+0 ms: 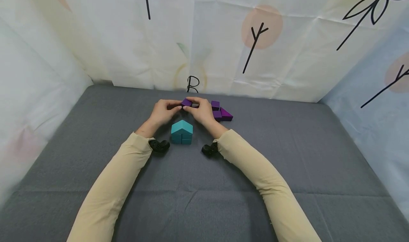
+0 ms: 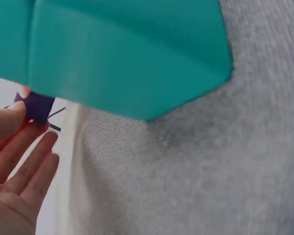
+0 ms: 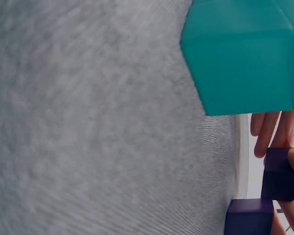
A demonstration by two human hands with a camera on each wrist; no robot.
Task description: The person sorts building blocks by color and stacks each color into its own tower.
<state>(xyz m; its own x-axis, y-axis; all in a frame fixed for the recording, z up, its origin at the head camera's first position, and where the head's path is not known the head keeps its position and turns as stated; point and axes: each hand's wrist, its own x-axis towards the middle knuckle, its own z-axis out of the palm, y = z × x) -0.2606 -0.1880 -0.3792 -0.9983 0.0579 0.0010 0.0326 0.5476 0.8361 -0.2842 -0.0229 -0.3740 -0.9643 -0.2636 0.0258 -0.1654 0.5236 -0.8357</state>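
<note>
Beige sleeves lie nearest the head camera, slanting from the bottom edge toward the upper middle of the frame, with a black device at the left cuff. Just above centre, the left hand and the right hand meet and pinch a single purple block between thumbs and fingers, near the far edge of the grey bench. In the left wrist view the left hand's spare fingers stand a little spread, off the block. Below the hands in the head view sit the teal blocks, fitted into a house shape with a pointed top (they loom large at the top of both wrist views). Just right of the right hand, two small purple cubes and a purple wedge lie close together. As I judge it, the step in hand is positioning that one purple block with both hands; whether it rests on something beneath, I cannot tell, since the fingers cover its lower side. The next move seems to call for a light, even pinch and square alignment, then a release that disturbs neither neighbouring group.
</note>
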